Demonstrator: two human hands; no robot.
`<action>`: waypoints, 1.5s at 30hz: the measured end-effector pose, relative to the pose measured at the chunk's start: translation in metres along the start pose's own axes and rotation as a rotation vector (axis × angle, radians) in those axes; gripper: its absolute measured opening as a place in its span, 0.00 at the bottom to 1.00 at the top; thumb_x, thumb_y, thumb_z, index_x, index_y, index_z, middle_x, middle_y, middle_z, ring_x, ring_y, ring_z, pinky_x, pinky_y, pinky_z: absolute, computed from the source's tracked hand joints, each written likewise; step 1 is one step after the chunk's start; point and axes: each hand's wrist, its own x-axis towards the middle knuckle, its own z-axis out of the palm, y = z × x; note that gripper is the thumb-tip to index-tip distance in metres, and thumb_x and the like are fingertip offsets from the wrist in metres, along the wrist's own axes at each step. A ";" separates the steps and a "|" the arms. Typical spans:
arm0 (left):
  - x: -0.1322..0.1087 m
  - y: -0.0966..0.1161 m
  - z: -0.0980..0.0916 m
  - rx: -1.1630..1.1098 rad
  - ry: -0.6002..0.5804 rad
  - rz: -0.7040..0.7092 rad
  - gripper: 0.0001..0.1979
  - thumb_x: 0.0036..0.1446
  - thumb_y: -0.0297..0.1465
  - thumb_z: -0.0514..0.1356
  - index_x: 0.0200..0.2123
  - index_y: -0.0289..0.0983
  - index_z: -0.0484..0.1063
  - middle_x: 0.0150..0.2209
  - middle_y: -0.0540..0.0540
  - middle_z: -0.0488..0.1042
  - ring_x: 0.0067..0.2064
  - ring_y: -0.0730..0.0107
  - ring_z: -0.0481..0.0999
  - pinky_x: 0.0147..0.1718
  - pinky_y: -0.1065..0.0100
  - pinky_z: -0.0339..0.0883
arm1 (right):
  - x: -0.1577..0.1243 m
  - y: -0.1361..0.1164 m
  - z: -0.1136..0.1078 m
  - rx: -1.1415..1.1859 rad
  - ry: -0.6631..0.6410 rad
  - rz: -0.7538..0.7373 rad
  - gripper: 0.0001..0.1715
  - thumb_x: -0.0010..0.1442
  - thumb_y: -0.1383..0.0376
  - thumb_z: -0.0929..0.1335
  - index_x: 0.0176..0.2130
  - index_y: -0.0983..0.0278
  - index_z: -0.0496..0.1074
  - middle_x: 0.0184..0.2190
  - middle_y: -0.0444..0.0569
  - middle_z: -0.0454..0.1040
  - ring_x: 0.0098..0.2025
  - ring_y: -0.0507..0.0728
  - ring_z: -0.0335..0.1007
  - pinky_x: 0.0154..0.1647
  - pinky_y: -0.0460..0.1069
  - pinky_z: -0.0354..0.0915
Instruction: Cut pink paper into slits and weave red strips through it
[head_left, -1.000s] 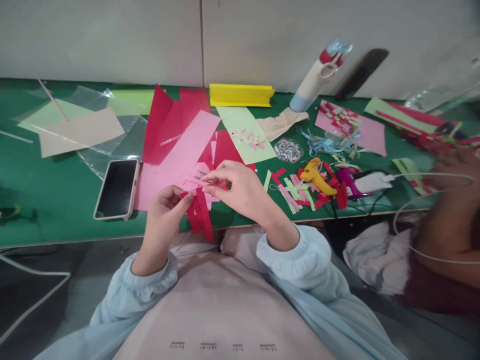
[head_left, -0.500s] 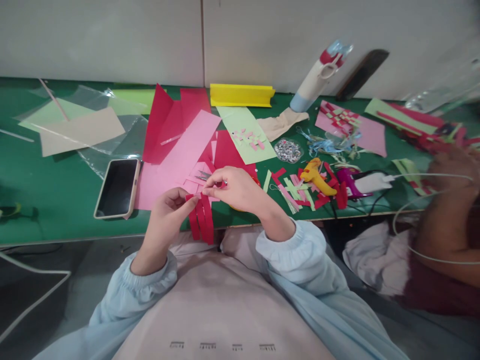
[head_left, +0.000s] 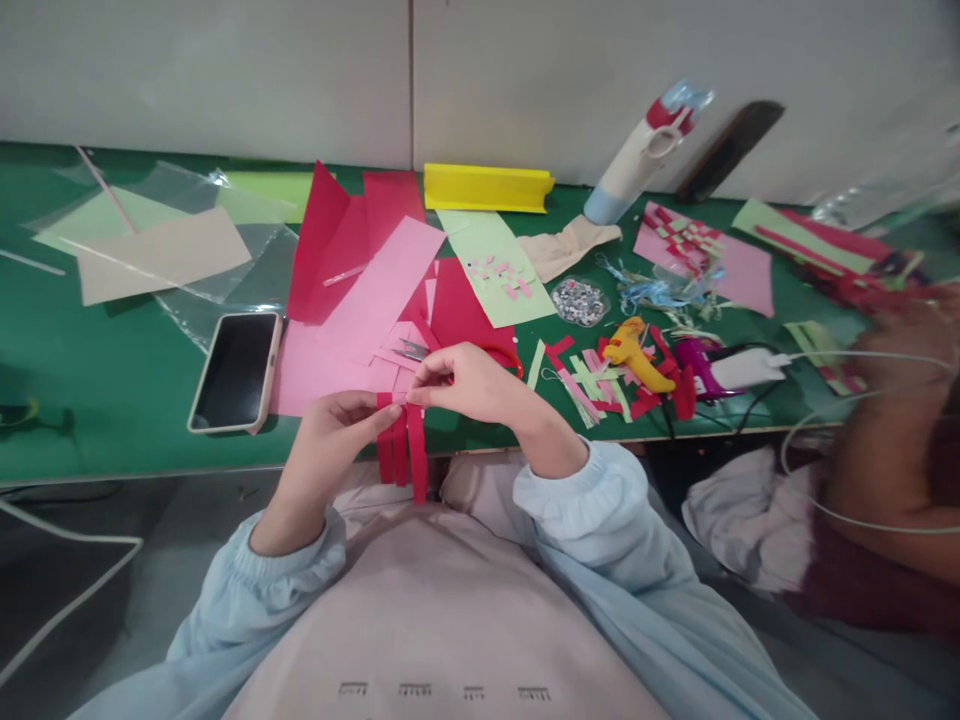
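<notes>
Several red paper strips (head_left: 401, 455) hang side by side between my hands, over the table's front edge, with a bit of pink paper at their top. My left hand (head_left: 339, 430) pinches the upper left of the strips between thumb and fingers. At their upper right, my right hand (head_left: 469, 385) pinches the top of the rightmost strip. Scissors (head_left: 411, 349) with orange-red handles lie just behind my right hand, partly hidden by it. Beneath and behind my fingers are pink paper sheets (head_left: 382, 280) and loose pink strips.
A phone (head_left: 234, 372) lies at left. Rightward are paper scraps (head_left: 589, 375), a yellow glue gun (head_left: 637, 355), a dish of googly eyes (head_left: 580, 301) and a white power plug (head_left: 746, 368) with its cable. A bottle (head_left: 637, 155) leans behind. A co-worker's arm (head_left: 892, 420) is far right.
The red strips now hang straighter, the rightmost one apart from the others and lower. My right hand has shifted slightly down, showing more of the scissors' handle.
</notes>
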 end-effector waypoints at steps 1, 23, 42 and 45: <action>0.000 0.000 -0.001 0.012 -0.018 -0.008 0.14 0.47 0.39 0.73 0.29 0.34 0.80 0.26 0.47 0.78 0.27 0.73 0.73 0.27 0.73 0.66 | 0.001 0.001 0.000 0.022 0.001 0.005 0.08 0.56 0.65 0.73 0.30 0.69 0.77 0.26 0.46 0.77 0.30 0.50 0.70 0.34 0.45 0.64; 0.000 -0.002 -0.002 0.078 -0.026 -0.016 0.15 0.48 0.41 0.73 0.29 0.34 0.81 0.25 0.47 0.77 0.27 0.71 0.72 0.26 0.72 0.65 | 0.001 0.007 -0.002 0.005 0.026 0.014 0.10 0.56 0.63 0.72 0.31 0.69 0.78 0.27 0.47 0.78 0.31 0.51 0.72 0.34 0.46 0.64; 0.000 0.004 0.012 -0.163 0.012 -0.095 0.22 0.38 0.49 0.75 0.23 0.35 0.78 0.20 0.48 0.73 0.23 0.70 0.72 0.25 0.69 0.73 | 0.002 -0.001 -0.005 -0.012 0.106 0.001 0.10 0.57 0.63 0.72 0.30 0.69 0.77 0.25 0.45 0.75 0.30 0.50 0.68 0.34 0.45 0.62; 0.000 0.003 0.011 -0.169 -0.007 -0.108 0.22 0.38 0.49 0.75 0.23 0.35 0.78 0.22 0.47 0.75 0.23 0.71 0.72 0.26 0.68 0.74 | 0.004 0.001 -0.006 -0.024 0.103 0.005 0.10 0.57 0.63 0.71 0.30 0.69 0.77 0.25 0.45 0.75 0.29 0.50 0.67 0.34 0.46 0.62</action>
